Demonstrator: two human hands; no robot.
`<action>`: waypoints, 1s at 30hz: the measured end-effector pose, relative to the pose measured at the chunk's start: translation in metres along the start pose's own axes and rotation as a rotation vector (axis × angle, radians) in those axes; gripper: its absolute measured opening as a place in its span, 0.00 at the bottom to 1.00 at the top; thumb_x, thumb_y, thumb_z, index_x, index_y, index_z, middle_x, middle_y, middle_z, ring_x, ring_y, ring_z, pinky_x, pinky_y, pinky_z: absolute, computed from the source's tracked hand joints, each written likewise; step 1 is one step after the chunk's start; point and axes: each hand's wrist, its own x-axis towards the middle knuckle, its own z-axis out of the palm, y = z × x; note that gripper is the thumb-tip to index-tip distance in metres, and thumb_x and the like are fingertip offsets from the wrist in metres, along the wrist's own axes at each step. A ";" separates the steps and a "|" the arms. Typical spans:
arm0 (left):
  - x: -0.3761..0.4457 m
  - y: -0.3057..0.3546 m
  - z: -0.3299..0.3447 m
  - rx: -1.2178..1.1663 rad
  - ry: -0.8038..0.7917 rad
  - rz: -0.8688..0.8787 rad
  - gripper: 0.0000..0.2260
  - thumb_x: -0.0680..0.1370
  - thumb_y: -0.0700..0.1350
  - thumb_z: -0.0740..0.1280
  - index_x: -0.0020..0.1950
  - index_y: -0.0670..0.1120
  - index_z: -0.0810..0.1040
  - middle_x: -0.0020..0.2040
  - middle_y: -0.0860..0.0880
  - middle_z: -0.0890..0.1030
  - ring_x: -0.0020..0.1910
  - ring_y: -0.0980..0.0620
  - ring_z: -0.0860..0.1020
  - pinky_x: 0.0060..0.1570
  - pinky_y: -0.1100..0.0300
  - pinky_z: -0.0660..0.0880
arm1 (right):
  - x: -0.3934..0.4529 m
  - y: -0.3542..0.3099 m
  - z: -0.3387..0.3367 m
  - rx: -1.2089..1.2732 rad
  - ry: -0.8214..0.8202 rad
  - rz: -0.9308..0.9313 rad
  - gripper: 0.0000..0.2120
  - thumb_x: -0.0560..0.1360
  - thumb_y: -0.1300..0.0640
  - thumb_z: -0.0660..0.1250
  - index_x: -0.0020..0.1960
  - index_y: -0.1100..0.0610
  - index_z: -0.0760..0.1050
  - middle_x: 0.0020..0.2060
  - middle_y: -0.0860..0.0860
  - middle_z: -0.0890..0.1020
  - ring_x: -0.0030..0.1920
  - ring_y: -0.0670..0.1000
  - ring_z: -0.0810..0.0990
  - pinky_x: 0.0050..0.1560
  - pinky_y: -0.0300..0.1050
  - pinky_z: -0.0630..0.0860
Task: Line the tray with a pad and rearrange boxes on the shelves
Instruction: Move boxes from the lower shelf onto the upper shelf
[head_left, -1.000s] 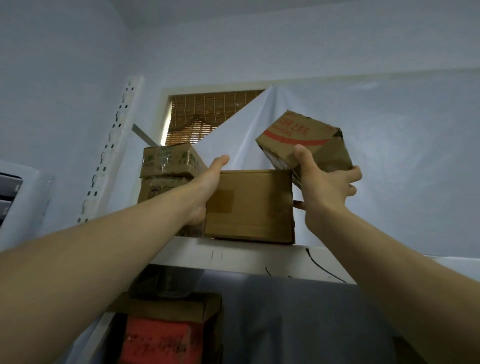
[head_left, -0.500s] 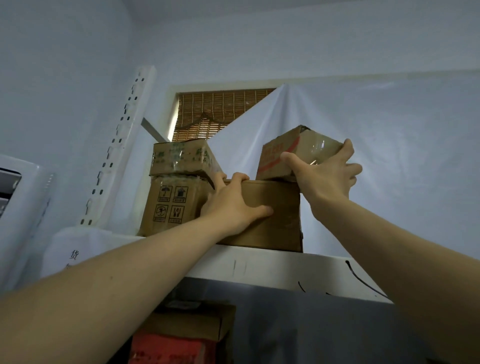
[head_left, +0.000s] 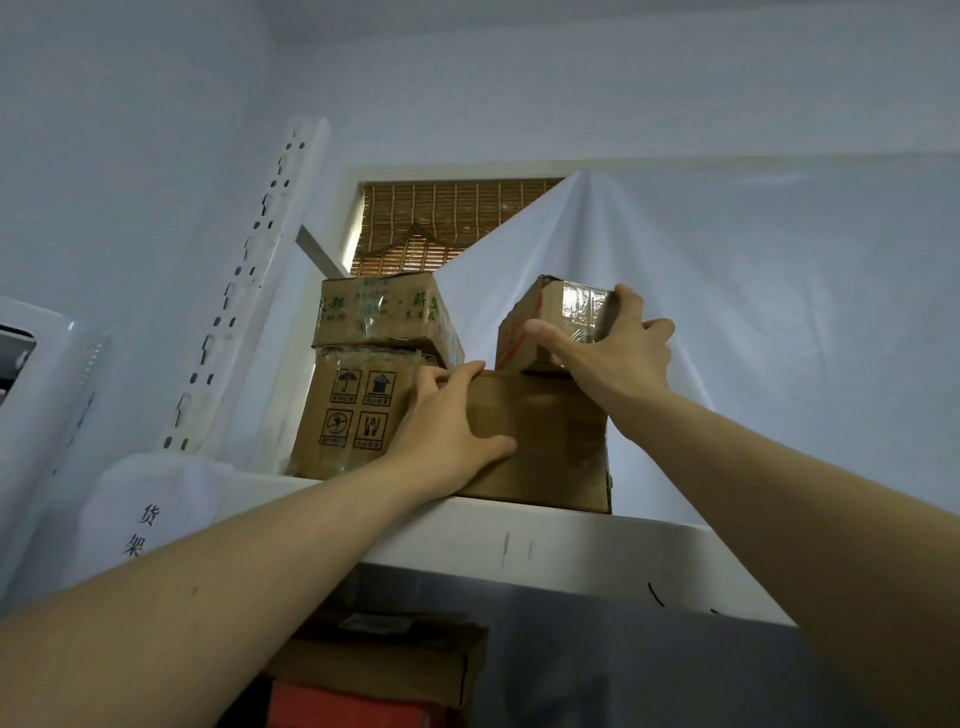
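A small taped cardboard box (head_left: 558, 317) with red print sits on top of a plain brown box (head_left: 550, 447) on the white top shelf (head_left: 519, 545). My right hand (head_left: 608, 353) grips the small box, thumb on its front and fingers over its right edge. My left hand (head_left: 447, 431) rests on the front and top left corner of the plain box, fingers spread. To the left stands a box with handling symbols (head_left: 348, 415), and a box with green print (head_left: 379, 312) lies on it.
A white perforated shelf upright (head_left: 244, 291) rises at the left. Behind the boxes hang a bamboo blind (head_left: 431, 223) and a white sheet (head_left: 727, 312). Below the shelf lies a flat cardboard box (head_left: 384, 660) over something red (head_left: 343, 706). A white paper label (head_left: 145, 519) hangs at the shelf's left.
My right hand brought the small box down from a tilted hold in the air onto the plain box. My left hand moved onto the plain box's front.
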 end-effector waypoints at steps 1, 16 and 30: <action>0.000 -0.001 0.000 -0.007 0.002 -0.006 0.39 0.72 0.53 0.76 0.78 0.56 0.59 0.71 0.48 0.60 0.64 0.46 0.71 0.64 0.50 0.74 | 0.001 -0.001 0.002 0.001 -0.005 -0.001 0.54 0.61 0.27 0.73 0.78 0.46 0.54 0.70 0.56 0.61 0.72 0.61 0.63 0.67 0.60 0.71; -0.004 -0.002 0.003 0.000 0.039 0.016 0.35 0.76 0.47 0.71 0.78 0.54 0.58 0.71 0.47 0.65 0.62 0.46 0.73 0.57 0.53 0.76 | 0.006 -0.005 0.026 0.003 -0.038 -0.049 0.48 0.66 0.37 0.76 0.78 0.44 0.55 0.68 0.55 0.67 0.68 0.60 0.69 0.68 0.60 0.70; -0.009 -0.001 0.006 0.060 0.149 0.062 0.32 0.77 0.45 0.71 0.78 0.51 0.61 0.75 0.48 0.66 0.68 0.47 0.71 0.60 0.57 0.73 | 0.001 0.005 0.025 0.120 -0.071 -0.053 0.42 0.71 0.46 0.75 0.78 0.45 0.56 0.66 0.54 0.71 0.64 0.56 0.74 0.65 0.53 0.73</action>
